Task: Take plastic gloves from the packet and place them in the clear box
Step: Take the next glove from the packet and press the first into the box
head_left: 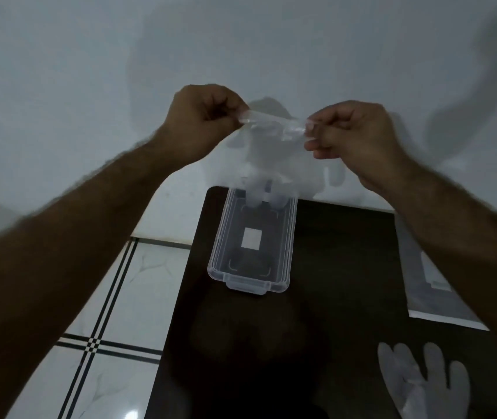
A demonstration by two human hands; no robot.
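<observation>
Colours and patterns observed

Dark brown table (347,267); clear box (291,237) bearing a white square label (251,238); translucent whitish glove (271,152) at 12 o'clock; pale grey wall (89,86); white marbled floor tiles (138,285) with black stripe-and-check borders at 8 o'clock.

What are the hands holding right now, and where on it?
One plastic glove, pinched at its cuff edge: left hand on one corner, right hand on the other. Its fingers hang down over the far end of the clear box.

The right forearm (468,252) hides part of the packet (440,297).
</observation>
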